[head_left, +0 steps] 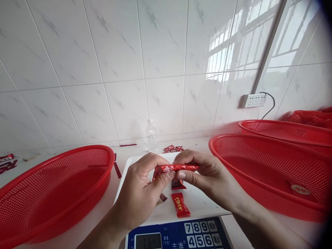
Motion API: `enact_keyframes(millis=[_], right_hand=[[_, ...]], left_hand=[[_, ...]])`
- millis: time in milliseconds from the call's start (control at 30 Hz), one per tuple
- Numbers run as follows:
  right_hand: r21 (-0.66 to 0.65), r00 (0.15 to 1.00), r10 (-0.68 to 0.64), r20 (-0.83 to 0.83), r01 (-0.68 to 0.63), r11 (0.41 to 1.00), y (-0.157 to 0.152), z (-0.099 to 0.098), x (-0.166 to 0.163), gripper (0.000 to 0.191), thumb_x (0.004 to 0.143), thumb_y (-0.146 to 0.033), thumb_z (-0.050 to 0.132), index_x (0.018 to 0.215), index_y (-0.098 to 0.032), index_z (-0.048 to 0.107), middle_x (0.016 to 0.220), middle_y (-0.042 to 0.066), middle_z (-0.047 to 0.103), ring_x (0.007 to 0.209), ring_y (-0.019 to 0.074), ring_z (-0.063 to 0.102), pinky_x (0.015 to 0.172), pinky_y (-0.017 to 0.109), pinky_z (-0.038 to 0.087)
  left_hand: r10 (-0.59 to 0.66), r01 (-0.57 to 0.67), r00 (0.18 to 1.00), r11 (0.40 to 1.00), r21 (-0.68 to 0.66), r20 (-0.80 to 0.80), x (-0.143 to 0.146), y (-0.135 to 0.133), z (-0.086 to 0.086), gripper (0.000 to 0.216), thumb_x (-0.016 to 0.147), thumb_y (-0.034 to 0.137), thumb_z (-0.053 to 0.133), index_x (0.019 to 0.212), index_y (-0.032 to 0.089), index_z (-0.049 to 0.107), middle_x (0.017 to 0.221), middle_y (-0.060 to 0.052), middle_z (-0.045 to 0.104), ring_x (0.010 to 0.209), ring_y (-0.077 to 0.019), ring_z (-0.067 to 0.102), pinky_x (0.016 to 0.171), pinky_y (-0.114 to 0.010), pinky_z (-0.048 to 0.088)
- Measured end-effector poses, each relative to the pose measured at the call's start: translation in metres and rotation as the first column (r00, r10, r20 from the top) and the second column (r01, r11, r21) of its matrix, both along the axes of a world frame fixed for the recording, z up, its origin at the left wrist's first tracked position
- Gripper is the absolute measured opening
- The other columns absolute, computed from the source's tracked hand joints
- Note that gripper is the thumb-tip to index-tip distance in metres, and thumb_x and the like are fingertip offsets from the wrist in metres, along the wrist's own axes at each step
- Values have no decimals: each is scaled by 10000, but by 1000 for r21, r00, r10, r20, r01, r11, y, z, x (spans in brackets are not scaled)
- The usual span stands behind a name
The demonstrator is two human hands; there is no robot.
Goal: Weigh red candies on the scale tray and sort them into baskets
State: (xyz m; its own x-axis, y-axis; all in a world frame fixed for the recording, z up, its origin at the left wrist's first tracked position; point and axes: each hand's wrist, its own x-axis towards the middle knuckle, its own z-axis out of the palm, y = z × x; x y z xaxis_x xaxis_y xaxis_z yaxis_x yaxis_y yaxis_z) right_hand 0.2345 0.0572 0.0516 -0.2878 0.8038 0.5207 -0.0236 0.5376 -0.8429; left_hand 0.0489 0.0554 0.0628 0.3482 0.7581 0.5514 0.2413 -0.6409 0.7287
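Observation:
Both my hands hold one long red packet above the white pan of a scale. My left hand pinches its left end between thumb and fingers. My right hand grips the right end, fingers closed over it. Under the hands, on the pan, lie a small red sachet, another red sachet partly hidden, and a bit of wrapper by my left thumb.
A red mesh basket stands at the left. Two more stand at the right, the near one with a packet inside. The scale's blue keypad is at the bottom. A clear bottle and loose sachets sit by the tiled wall.

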Motion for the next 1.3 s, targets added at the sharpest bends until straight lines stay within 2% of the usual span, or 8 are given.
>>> enact_keyframes(millis=[200,367,600,700,900,1033,1200,1300], right_hand=[[3,999,-14,-52,14,1000,-1,1,-4,250,840,-393,752,716,-188,680,702,14,628,639,135,610,571,251,551],[6,999,-49,8,49,999,0,2,-3,241,866,-433,710,762,-216,692,722,25,667,630,145,648,546,226,569],[66,973,-156,168,147,987,2,-2,0,228,810,-477,759,885,-263,734,810,35,721,722,189,704,599,233,605],[92,970,-164,177,150,984,1,-2,-2,253,803,-502,759,799,-250,731,747,33,714,664,179,683,556,227,587],[72,988,-148,51,144,987,1,1,-2,278,835,-466,739,713,-220,695,647,21,668,578,153,638,517,236,557],[25,994,-106,-29,107,994,1,-1,1,243,852,-435,734,780,-208,685,749,29,690,662,168,687,602,272,614],[-3,990,-121,72,122,993,-3,0,3,239,882,-423,705,991,-211,675,886,41,706,789,185,713,702,294,635],[8,987,-123,99,123,992,-5,2,1,251,897,-439,682,988,-204,675,887,46,707,785,182,717,680,273,630]], left_hand=[[-36,40,999,993,-114,34,2,0,1,101,912,269,633,826,219,612,773,33,596,732,-118,564,684,-231,485],[-78,84,989,995,-49,127,2,0,0,3,906,208,639,909,208,638,840,8,648,814,-130,600,784,-251,500],[-6,4,1000,998,62,31,0,2,0,113,922,141,583,830,202,608,818,9,617,789,-128,579,730,-246,482],[-5,6,1000,997,76,-3,2,2,-1,118,926,145,579,822,197,599,809,4,613,776,-129,576,710,-244,488],[-122,128,991,984,-124,58,3,1,0,159,982,309,540,1090,212,603,1025,-55,691,942,-181,652,827,-311,554],[-148,149,989,982,-112,22,2,1,0,133,978,237,537,1069,207,629,1082,-48,691,987,-184,646,865,-311,535],[-47,42,998,993,-112,-47,1,0,-1,132,990,276,520,1039,236,636,891,16,672,784,-138,622,697,-255,509],[-59,52,995,994,-92,-75,3,0,0,125,985,258,531,1007,244,654,921,18,674,816,-128,608,718,-227,506]])
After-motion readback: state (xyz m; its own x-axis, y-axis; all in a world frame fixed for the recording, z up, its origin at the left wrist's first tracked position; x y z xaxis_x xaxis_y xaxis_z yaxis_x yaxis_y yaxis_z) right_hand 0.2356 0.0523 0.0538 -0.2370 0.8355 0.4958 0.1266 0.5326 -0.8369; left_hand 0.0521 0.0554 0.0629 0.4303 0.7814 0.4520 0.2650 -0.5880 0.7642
